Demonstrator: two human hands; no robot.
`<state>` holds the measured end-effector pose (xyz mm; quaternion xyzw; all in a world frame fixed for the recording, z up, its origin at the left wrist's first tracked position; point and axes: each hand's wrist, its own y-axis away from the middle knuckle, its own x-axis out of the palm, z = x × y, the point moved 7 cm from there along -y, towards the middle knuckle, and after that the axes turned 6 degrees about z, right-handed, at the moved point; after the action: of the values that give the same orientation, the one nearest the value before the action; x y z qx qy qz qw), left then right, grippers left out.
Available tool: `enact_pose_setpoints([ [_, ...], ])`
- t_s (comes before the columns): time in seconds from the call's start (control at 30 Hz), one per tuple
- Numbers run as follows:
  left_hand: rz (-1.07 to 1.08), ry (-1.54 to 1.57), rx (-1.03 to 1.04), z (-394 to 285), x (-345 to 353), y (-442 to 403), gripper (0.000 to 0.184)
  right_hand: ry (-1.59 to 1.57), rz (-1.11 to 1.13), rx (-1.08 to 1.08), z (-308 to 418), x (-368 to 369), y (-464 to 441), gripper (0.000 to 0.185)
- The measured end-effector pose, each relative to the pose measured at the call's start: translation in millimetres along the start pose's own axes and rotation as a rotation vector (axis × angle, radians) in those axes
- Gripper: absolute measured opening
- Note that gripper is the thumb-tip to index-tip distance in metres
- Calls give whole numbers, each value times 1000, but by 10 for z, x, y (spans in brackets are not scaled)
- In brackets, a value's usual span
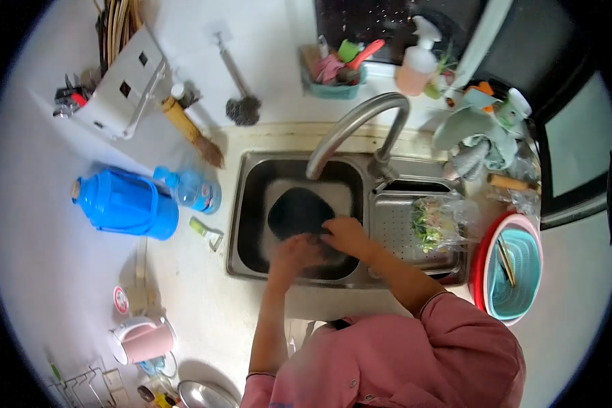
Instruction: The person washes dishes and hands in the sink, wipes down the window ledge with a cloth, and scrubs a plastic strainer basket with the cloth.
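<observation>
A dark, rounded object (299,212) is in the left basin of the steel sink (235,234); I cannot make out its exact kind. My right hand (345,238) has its fingers curled on the object's near right edge. Close beside it, my left hand (296,253) is at the near edge of the same object, blurred by motion, with its fingers hard to see. Above the basin's far side arches the metal faucet (360,122).
On the sink's right side lies a plastic bag of greens (438,223). Stacked basins with a teal strainer (517,272) stand further right. A blue thermos (126,204), a plastic bottle (196,192) and a peeler (207,233) are on the left counter. A soap dispenser (417,64) stands behind.
</observation>
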<state>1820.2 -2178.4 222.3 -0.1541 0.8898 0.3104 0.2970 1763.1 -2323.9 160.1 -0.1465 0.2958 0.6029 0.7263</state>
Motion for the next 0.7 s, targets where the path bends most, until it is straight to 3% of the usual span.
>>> enact_pose_setpoints([
  [0.03,-72,-425,-61,38,20,-76,41,5,-117,-37,-35,-111,105,27],
  [0.1,-479,-548,374,-175,-85,-29,45,-41,-169,-8,187,-509,371,27],
  [0.17,-257,-40,301,-163,-129,-210,46,-123,-214,13,223,-741,591,29],
  [0.2,-275,-99,278,-258,-239,-255,43,-176,-235,16,166,-835,679,30],
  [0.3,-501,-347,520,-775,-695,-490,44,-92,-220,60,178,-1099,867,33],
  [0.37,-589,-323,481,-1028,-988,-756,48,-80,-236,67,109,-1183,955,34],
  [0.47,-641,-147,726,-1402,-1293,-1029,48,-235,-299,22,33,-1167,1002,32],
  [0.57,-621,-369,620,-1518,-1422,-1641,44,-353,-327,-18,293,-1513,1059,26],
  [0.6,-729,-588,837,-1483,-1465,-1883,40,-387,-373,-57,372,-1741,1052,25],
  [0.7,-671,-318,539,-1871,-1744,-1706,37,-481,-566,-127,590,-2639,928,21],
])
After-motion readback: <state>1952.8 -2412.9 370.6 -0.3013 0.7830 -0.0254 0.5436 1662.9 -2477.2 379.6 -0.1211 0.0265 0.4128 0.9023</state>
